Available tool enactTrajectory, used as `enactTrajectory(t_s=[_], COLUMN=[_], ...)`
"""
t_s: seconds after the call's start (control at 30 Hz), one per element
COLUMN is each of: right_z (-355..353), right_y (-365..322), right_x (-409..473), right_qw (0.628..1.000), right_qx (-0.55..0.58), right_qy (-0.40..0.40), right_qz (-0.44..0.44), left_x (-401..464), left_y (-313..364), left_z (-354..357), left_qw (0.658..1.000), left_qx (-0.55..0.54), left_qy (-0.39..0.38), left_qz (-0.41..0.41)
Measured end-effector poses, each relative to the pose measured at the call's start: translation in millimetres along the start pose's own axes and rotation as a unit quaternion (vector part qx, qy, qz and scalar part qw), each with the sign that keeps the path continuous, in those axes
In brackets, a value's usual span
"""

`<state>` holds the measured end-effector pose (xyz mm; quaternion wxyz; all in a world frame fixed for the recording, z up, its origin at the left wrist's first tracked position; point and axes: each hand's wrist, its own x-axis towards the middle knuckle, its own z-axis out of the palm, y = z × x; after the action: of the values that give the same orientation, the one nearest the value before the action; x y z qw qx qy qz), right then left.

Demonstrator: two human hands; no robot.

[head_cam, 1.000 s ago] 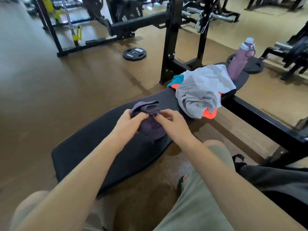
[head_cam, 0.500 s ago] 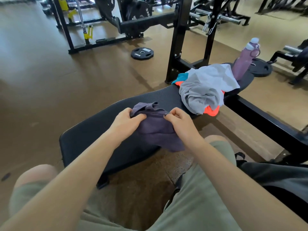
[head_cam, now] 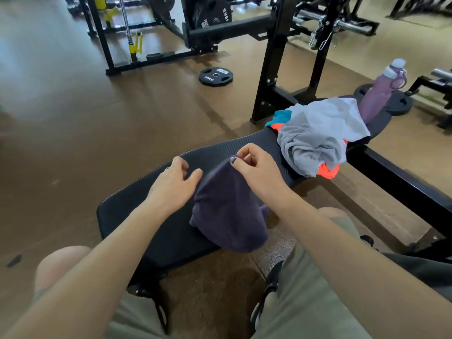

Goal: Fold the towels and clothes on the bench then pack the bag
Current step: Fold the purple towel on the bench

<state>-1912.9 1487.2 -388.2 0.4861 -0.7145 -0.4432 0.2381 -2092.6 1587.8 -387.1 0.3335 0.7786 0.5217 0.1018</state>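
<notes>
Head view, looking down over two bare forearms toward a black padded bench (head_cam: 137,214) on a brown gym floor (head_cam: 73,123).

Right hand (head_cam: 259,172): thumb and forefinger pinch the top edge of a dark purple towel (head_cam: 227,216) and hold it lifted. Cloth hangs from the pinch, draping over the near edge of the bench and down past it toward the person's knees.

Left hand (head_cam: 173,184): fingers relaxed and spread, holding nothing. Its thumb lies just beside the towel's left fold; cannot tell whether it touches the cloth. Palm hovers over or rests on the bench pad; cannot tell which.

Farther along the bench, well apart from the towel: a heap of unfolded clothes. A grey garment (head_cam: 315,140) lies crumpled on top, an orange piece (head_cam: 329,171) shows beneath it at the near side, a teal piece (head_cam: 280,117) at the far side.

Purple water bottle (head_cam: 381,91) with a pale cap stands upright at the far end of the bench, just behind the heap.

Dark bag (head_cam: 420,272) at the lower right edge, beside the right leg; only part of it is visible.

Black weight plate (head_cam: 215,76) lies flat on the floor beyond the bench. Black rack frame (head_cam: 271,59) stands behind it. Person wears olive shorts (head_cam: 303,304).
</notes>
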Motion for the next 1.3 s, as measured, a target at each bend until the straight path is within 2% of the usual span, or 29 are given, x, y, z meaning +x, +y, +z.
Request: enactTrajectory(t_s=[0.1,0.2,0.3,0.4,0.6,0.73,0.93,1.0,1.1,1.2,1.27,1.3], right_z=[1.3,-2.8,-11.0,-22.2,-43.8,-53.8,-75.1,-84.6,-91.0,-85.6,-76.6,-70.4], right_y=[-12.7,-24.3,-31.4,-33.2,-23.7,-15.4,-25.7,-24.7,-16.0,-7.6,-5.0,-6.3], right_x=[8.0,12.7,15.1,16.4,11.9,13.1,22.3,26.2,30.2,32.4,30.7,28.4], right_qw=[0.999,0.997,0.994,0.989,0.942,0.929,0.920,0.926,0.933,0.937,0.931,0.917], right_qx=[-0.013,-0.017,-0.032,-0.082,-0.252,-0.304,-0.333,-0.329,-0.333,-0.339,-0.365,-0.387], right_qy=[-0.019,-0.042,-0.042,-0.059,-0.177,-0.135,-0.054,-0.036,-0.010,0.030,-0.023,-0.090], right_qz=[-0.027,-0.067,-0.093,-0.107,-0.136,-0.162,-0.199,-0.183,-0.133,-0.076,-0.014,0.031], left_x=[3.2,4.9,4.9,3.8,1.5,1.0,3.7,7.7,14.7,15.6,12.8,11.3], left_y=[7.0,12.3,17.2,17.8,19.5,16.2,-2.3,-9.8,-6.5,5.0,10.0,11.7], left_z=[0.7,4.8,3.8,0.4,-13.7,-23.1,-39.7,-50.0,-72.2,-82.9,-79.2,-76.0], left_qw=[0.989,0.976,0.975,0.971,0.965,0.952,0.955,0.966,0.974,0.973,0.974,0.975], left_qx=[-0.024,-0.022,-0.074,-0.082,0.041,0.134,0.127,0.103,-0.005,-0.055,-0.037,-0.026], left_qy=[-0.074,-0.070,-0.037,-0.026,0.038,0.000,-0.052,0.000,0.129,0.163,0.164,0.162], left_qz=[0.129,0.206,0.205,0.223,0.254,0.276,0.263,0.239,0.187,0.156,0.150,0.148])
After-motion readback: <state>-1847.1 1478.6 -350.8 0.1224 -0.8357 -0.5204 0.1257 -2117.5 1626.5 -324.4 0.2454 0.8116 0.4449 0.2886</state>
